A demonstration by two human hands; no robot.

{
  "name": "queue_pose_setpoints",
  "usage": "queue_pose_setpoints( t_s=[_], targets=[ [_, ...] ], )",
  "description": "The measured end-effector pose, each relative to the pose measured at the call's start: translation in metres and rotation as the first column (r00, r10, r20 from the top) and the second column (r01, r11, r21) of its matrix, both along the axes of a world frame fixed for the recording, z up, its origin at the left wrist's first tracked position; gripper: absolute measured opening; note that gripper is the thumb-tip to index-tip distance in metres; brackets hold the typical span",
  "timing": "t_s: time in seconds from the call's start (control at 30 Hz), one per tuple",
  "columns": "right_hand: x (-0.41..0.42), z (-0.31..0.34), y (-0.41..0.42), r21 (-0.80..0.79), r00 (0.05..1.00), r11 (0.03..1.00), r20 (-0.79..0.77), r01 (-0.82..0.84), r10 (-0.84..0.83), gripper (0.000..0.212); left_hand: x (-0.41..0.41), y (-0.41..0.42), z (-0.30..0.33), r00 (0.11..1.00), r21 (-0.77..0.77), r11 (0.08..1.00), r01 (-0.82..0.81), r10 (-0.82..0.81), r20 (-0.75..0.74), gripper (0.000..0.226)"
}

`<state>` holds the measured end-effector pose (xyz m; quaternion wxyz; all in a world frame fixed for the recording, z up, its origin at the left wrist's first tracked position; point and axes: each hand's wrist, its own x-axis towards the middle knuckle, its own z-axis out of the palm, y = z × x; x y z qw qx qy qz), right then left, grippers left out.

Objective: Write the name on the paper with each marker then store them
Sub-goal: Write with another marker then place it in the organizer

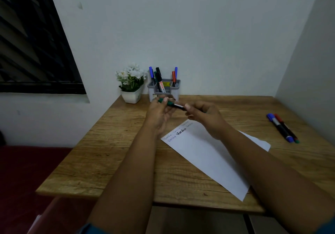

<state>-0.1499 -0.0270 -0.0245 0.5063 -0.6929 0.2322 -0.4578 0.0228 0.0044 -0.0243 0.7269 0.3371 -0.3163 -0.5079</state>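
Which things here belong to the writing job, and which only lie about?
Job: green marker held by left hand and right hand; paper; holder; two markers on table.
Lying about: flower pot.

white flower pot [130, 96] at table's [108, 143] back-left corner | dark window [32, 43] on left wall

A wooden bench [116, 154] is standing in a pale-walled corner. A white sheet of paper [208, 154] is lying askew at its centre, handwriting showing at the sheet's 11 o'clock end. Toward 12 o'clock a grey marker holder [164, 90] is sitting beside a potted white flower [131, 88]. Two markers [282, 127] are lying together at 3 o'clock.
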Motion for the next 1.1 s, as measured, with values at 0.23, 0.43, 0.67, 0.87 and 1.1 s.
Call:
queue_pose_setpoints(
  t_s=[0.23, 0.43, 0.67, 0.87, 1.1],
  targets=[
    [0.011, 0.015, -0.008, -0.318, 0.822, 0.947, -0.527, 0.044, -0.216, 0.028, 0.008, -0.003, -0.001, 0.914, -0.158, 0.947, -0.281, 0.314, 0.257, 0.021],
    [0.048, 0.019, -0.015, -0.51, 0.633, 0.85, -0.703, -0.131, -0.324, 0.062, 0.011, -0.009, -0.003, 0.888, -0.22, 0.927, -0.303, 0.358, 0.289, 0.022],
    [0.083, 0.042, -0.05, -0.452, 0.731, 0.884, -0.642, -0.118, -0.23, 0.111, 0.041, -0.021, -0.013, 0.876, -0.048, 0.883, -0.466, 0.469, 0.111, 0.025],
    [0.119, 0.069, -0.088, -0.565, 0.874, 0.817, -0.332, 0.116, -0.355, 0.078, 0.056, -0.036, -0.023, 0.789, 0.061, 0.793, -0.606, 0.59, 0.17, 0.014],
    [0.169, 0.077, -0.129, -0.672, 0.82, 0.663, -0.142, 0.331, -0.554, 0.044, 0.053, -0.047, -0.029, 0.751, 0.036, 0.767, -0.641, 0.616, 0.236, 0.008]
  ],
)
